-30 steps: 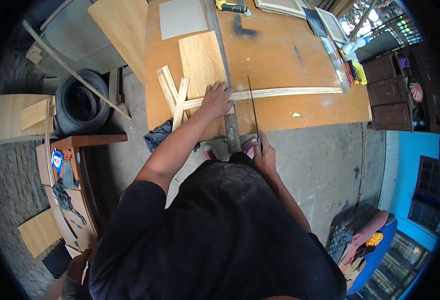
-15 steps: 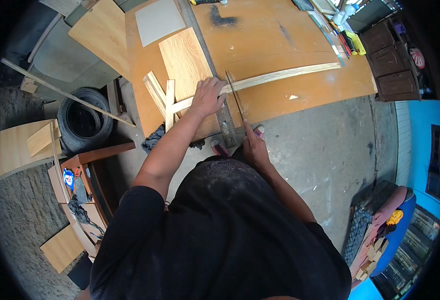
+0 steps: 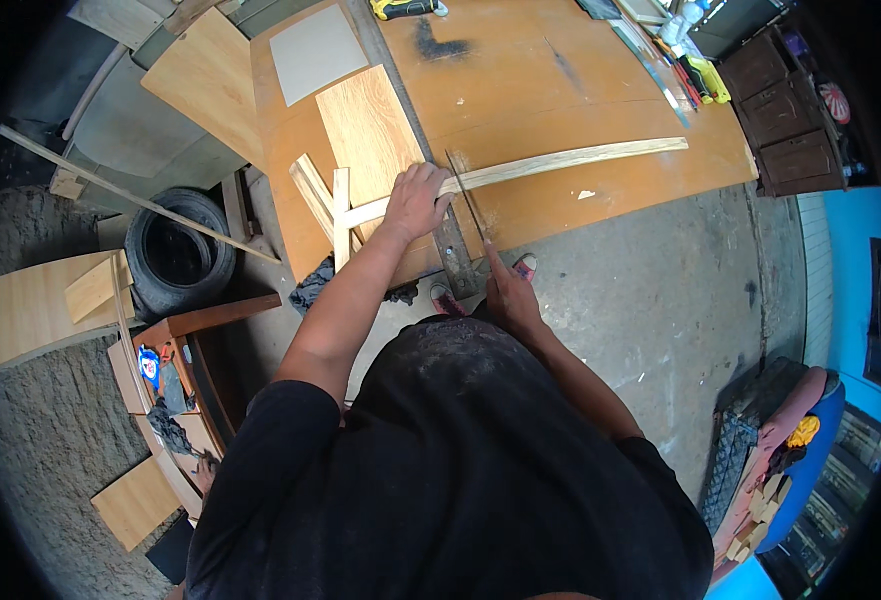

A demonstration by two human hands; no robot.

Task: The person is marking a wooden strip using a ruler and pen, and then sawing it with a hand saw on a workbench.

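Observation:
A long pale wooden strip [image 3: 580, 160] lies across the orange-brown tabletop [image 3: 600, 95]. My left hand [image 3: 418, 203] is closed over the strip, holding it down beside the near edge of a wood-grain board [image 3: 370, 120]. My right hand [image 3: 513, 297] grips a handsaw, its handle mostly hidden by the fingers. The thin dark saw blade [image 3: 473, 208] crosses the strip just right of my left hand, its tip pointing away from me. Under the strip's left end, a short wooden piece [image 3: 341, 215] crosses at an angle, next to another slat [image 3: 312, 190].
A dark metal bar [image 3: 448, 245] runs along the table by the saw. Yellow-handled tools [image 3: 705, 78] lie at the far right, another yellow tool [image 3: 405, 8] at the far edge. Stacked tyres [image 3: 180, 250] and a brown cabinet [image 3: 215, 310] stand left; a loaded couch [image 3: 780, 460] stands right.
The whole view has shifted slightly. My left hand still holds the strip, and the saw stays across it at nearly the same spot, with little visible movement.

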